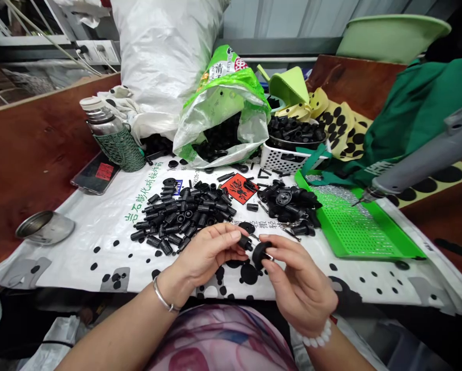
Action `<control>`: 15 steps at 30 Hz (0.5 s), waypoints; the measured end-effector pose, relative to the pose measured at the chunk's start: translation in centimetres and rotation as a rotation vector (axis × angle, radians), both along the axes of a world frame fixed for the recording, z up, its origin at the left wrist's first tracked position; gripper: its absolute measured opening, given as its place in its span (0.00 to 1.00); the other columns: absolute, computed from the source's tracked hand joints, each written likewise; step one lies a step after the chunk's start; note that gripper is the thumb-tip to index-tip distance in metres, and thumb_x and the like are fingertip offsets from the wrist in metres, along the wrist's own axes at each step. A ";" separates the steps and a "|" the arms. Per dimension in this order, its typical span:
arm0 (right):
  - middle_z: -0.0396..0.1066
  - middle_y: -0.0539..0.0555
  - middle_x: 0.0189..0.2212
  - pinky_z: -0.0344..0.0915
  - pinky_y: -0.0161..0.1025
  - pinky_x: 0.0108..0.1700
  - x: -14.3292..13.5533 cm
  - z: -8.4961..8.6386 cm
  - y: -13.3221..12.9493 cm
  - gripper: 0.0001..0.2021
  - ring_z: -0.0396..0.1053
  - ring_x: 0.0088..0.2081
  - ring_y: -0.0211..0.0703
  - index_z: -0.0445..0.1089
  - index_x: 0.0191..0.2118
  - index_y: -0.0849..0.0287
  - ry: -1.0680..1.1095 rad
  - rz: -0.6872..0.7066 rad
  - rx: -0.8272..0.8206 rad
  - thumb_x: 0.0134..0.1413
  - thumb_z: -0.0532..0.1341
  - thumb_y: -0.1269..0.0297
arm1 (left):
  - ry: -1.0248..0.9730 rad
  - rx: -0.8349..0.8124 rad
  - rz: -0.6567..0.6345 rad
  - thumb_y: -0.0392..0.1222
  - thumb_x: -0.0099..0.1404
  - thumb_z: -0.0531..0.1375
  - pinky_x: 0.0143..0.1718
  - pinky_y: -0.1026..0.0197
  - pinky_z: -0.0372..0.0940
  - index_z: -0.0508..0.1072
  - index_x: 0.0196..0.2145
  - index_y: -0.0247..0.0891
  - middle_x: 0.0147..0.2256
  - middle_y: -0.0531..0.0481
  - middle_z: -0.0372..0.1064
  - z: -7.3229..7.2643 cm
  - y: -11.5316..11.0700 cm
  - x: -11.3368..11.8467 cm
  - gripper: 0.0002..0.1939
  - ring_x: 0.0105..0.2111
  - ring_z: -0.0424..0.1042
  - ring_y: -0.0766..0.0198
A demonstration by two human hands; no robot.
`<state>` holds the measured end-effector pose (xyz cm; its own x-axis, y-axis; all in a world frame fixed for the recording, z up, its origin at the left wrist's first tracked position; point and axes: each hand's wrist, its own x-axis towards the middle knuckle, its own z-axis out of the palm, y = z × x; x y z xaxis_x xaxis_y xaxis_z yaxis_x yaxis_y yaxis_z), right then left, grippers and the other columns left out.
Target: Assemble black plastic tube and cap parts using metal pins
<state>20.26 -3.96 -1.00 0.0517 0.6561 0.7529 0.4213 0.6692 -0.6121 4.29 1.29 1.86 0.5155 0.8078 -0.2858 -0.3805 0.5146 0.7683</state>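
My left hand [208,252] is closed, its fingertips pinching a small black plastic cylinder [245,242]. In the fingers of my right hand [302,281] is a round black plastic cap [259,256], with a shiny metal shaft [268,256] sticking out of it. The two parts face each other close together; whether they touch is hard to tell. Just beyond my hands lies a pile of short black cylinders [188,214]. To its right sits a heap of black round-headed parts [291,206].
A bright green tray [374,239] holds many small silvery screws, with a grey electric screwdriver [428,149] above it. Behind are an open green-and-white bag [184,129] and a white basket [279,158] of black parts. A metal cup [47,229], bottle [118,144] and phone [95,175] stand left.
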 end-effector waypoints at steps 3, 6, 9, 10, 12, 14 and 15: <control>0.72 0.59 0.43 0.70 0.45 0.42 -0.1 -0.2 0.4 0.17 0.72 0.44 0.47 0.68 0.43 0.59 -0.058 0.008 0.007 0.48 0.60 0.81 | 0.007 0.043 -0.036 0.44 0.53 0.67 0.31 0.67 0.65 0.73 0.34 0.32 0.25 0.51 0.70 0.0 -0.4 -0.2 0.14 0.24 0.68 0.71; 0.72 0.60 0.42 0.70 0.47 0.44 0.1 0.0 0.6 0.16 0.71 0.45 0.48 0.66 0.45 0.58 -0.096 0.037 -0.037 0.50 0.58 0.81 | 0.009 0.030 -0.050 0.47 0.52 0.67 0.30 0.66 0.65 0.71 0.33 0.32 0.22 0.52 0.69 -0.5 -0.5 -0.5 0.16 0.22 0.68 0.71; 0.72 0.62 0.43 0.70 0.47 0.43 0.5 0.6 0.7 0.17 0.71 0.45 0.49 0.64 0.49 0.59 -0.265 0.064 -0.043 0.52 0.59 0.75 | -0.005 0.000 -0.064 0.47 0.53 0.67 0.31 0.65 0.66 0.70 0.33 0.33 0.23 0.52 0.69 -0.9 -0.4 -0.7 0.16 0.23 0.68 0.70; 0.72 0.63 0.43 0.70 0.47 0.43 0.7 0.8 0.7 0.18 0.71 0.45 0.50 0.62 0.50 0.60 -0.329 0.063 -0.028 0.52 0.60 0.72 | -0.011 -0.004 -0.068 0.47 0.53 0.66 0.30 0.65 0.65 0.70 0.33 0.33 0.23 0.52 0.69 -1.0 -0.4 -0.7 0.16 0.23 0.68 0.70; 0.73 0.63 0.42 0.70 0.47 0.41 1.1 1.3 0.7 0.21 0.72 0.43 0.50 0.61 0.52 0.61 -0.445 0.058 0.007 0.52 0.61 0.68 | -0.016 -0.006 -0.073 0.47 0.54 0.66 0.30 0.66 0.65 0.70 0.32 0.32 0.23 0.51 0.68 -1.0 -0.4 -0.8 0.16 0.23 0.68 0.70; 0.73 0.64 0.43 0.70 0.46 0.42 1.4 1.7 0.8 0.21 0.72 0.43 0.50 0.61 0.52 0.61 -0.531 0.035 0.031 0.52 0.62 0.67 | -0.014 -0.011 -0.081 0.47 0.54 0.66 0.29 0.67 0.65 0.70 0.32 0.32 0.23 0.51 0.69 -0.9 -0.4 -0.9 0.16 0.22 0.68 0.70; 0.73 0.64 0.43 0.70 0.46 0.42 1.6 2.0 0.8 0.20 0.72 0.44 0.50 0.62 0.51 0.62 -0.570 0.023 0.038 0.52 0.62 0.67 | -0.013 -0.017 -0.086 0.47 0.54 0.66 0.29 0.67 0.65 0.70 0.32 0.32 0.22 0.51 0.69 -0.9 -0.5 -0.9 0.16 0.22 0.68 0.70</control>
